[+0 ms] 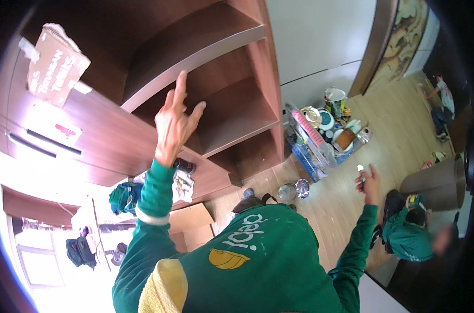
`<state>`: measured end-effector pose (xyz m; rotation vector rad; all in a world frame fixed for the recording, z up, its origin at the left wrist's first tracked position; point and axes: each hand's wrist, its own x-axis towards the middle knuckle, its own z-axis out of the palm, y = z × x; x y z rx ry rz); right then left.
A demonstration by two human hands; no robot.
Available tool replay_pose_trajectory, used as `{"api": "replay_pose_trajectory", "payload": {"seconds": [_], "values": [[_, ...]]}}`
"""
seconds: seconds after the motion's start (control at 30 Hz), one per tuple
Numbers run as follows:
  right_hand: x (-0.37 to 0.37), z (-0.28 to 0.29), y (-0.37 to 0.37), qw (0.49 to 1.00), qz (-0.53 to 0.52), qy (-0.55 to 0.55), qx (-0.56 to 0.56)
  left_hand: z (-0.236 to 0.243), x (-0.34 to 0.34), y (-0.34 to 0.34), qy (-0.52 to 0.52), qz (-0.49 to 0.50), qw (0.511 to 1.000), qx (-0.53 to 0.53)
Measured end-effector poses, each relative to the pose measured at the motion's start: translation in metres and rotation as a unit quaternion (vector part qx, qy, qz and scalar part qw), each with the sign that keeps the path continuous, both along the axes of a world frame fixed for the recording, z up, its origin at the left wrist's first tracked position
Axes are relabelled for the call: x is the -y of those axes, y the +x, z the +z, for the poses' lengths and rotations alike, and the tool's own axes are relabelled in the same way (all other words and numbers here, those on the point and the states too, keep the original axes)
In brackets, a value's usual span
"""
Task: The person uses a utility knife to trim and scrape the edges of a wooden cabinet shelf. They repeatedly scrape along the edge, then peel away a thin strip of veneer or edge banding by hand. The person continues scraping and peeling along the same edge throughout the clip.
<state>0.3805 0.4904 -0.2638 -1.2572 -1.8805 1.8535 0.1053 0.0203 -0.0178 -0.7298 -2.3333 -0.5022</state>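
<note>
My left hand point(173, 122) is raised in front of a brown wooden shelf unit, its index finger stretched out and its thumb apart. That fingertip lies against the pale front edge of a shelf point(216, 46), or just short of it; I cannot tell which. Nothing shows in this hand. My right hand point(371, 185) is held out low to the right over the wood floor, its fingers bent. A small white piece point(360, 168) shows at its fingertips, too small to name. Below the shelf edge lie open brown compartments point(237, 117).
Paint cans and containers crowd a blue crate point(315, 169). Two glossy round containers point(287, 191) stand on the floor. An open cardboard box point(192, 221) lies beside the cabinet. A piece of cardboard point(57, 65) is taped up at left. A person in green point(411, 235) crouches right; another point(443, 101) is farther off.
</note>
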Motion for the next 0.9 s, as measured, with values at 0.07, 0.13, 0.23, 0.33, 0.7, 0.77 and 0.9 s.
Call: {"api": "replay_pose_trajectory", "payload": {"seconds": [0.07,0.13,0.23,0.33,0.7,0.77,0.9], "values": [[0.031,-0.021,-0.009,0.999,-0.008,-0.051,0.012,0.01,0.001,-0.014,-0.109,0.094,0.989,0.019],[0.049,-0.029,-0.012,0.997,-0.016,-0.078,0.003,0.01,0.008,-0.022,-0.079,0.061,0.994,-0.051],[0.064,-0.042,-0.007,0.993,-0.037,-0.114,-0.007,-0.004,0.015,-0.026,0.015,0.017,0.997,-0.077],[0.078,-0.066,0.004,0.993,-0.042,-0.113,0.001,-0.01,0.014,-0.031,-0.064,0.069,0.992,-0.09],[-0.105,0.067,0.029,0.978,-0.164,0.132,-0.019,0.016,0.022,-0.072,-0.129,0.099,0.938,-0.306],[-0.159,0.124,0.031,0.961,-0.145,0.235,0.019,0.019,0.031,-0.09,-0.129,0.079,0.946,-0.286],[-0.197,0.188,0.038,0.964,-0.15,0.22,0.028,0.018,0.046,-0.102,-0.153,0.057,0.947,-0.278]]}}
